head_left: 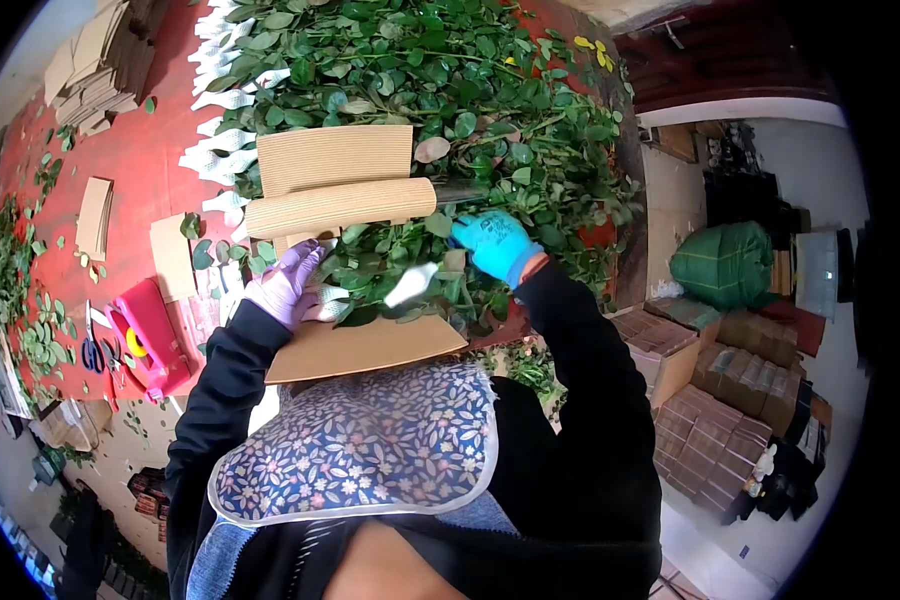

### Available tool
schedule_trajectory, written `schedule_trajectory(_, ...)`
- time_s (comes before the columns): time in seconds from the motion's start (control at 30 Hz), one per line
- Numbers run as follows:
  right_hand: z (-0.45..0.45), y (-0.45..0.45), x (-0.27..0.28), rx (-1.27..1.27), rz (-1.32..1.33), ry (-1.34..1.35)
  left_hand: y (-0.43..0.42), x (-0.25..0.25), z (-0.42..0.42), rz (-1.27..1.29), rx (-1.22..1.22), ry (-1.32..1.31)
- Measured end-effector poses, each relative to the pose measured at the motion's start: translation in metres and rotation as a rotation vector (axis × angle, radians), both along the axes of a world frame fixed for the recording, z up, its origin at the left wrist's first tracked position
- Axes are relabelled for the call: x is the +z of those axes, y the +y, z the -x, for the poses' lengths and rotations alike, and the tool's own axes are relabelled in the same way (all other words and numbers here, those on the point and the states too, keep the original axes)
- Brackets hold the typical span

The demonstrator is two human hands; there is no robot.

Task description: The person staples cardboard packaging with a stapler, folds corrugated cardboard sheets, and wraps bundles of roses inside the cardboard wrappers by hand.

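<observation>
My left hand (288, 282), in a purple glove, lies beside white-netted buds (326, 303) at the left end of some leafy stems; its fingers are bent, and whether they grip a bud is unclear. Among the leaves (370, 262) rests my right hand (495, 243), in a blue glove, its fingertips partly hidden by foliage. Between the hands a blurred white-netted bud (410, 285) points down and left. A rolled corrugated cardboard (340, 207) lies just beyond the hands, with a corrugated sheet (335, 158) behind it. Flat cardboard (365, 350) sits at the near edge, under the stems.
Many leafy stems (390, 70) cover the far table, white-netted buds (225, 150) along their left side. At left are a pink tape dispenser (150, 335), scissors (92, 355) and stacked cardboard (100, 60). Boxes (710, 440) and a green bundle (722, 263) stand right.
</observation>
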State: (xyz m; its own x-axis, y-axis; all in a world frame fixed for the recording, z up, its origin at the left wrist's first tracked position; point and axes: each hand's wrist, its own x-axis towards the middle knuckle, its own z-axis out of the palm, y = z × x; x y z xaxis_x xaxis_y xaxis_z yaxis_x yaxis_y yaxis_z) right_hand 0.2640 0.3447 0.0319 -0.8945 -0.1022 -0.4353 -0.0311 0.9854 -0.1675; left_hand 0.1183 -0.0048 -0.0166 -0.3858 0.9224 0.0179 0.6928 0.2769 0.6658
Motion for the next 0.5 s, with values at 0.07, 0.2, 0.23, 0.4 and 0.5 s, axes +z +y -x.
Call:
schedule_trajectory(0.07, 0.005, 0.002, 0.006, 0.035, 0.046, 0.071, 0.003, 0.009, -0.001, 0.04, 0.013, -0.043)
schedule_trajectory(0.2, 0.01, -0.015, 0.057, 0.071, 0.133, 0.126, 0.007, 0.027, -0.002, 0.18, 0.064, -0.091)
schedule_trajectory(0.23, 0.019, -0.029, 0.085, 0.009, 0.101, 0.024, 0.005, 0.021, -0.002, 0.171, 0.065, -0.105)
schedule_trajectory(0.4, 0.052, -0.083, 0.084, 0.039, 0.575, 0.202, -0.001, -0.006, -0.003, 0.046, 0.056, -0.098)
schedule_trajectory(0.5, 0.055, -0.088, 0.033, 0.159, 0.343, 0.376, 0.0, -0.002, -0.009, 0.124, 0.142, -0.249)
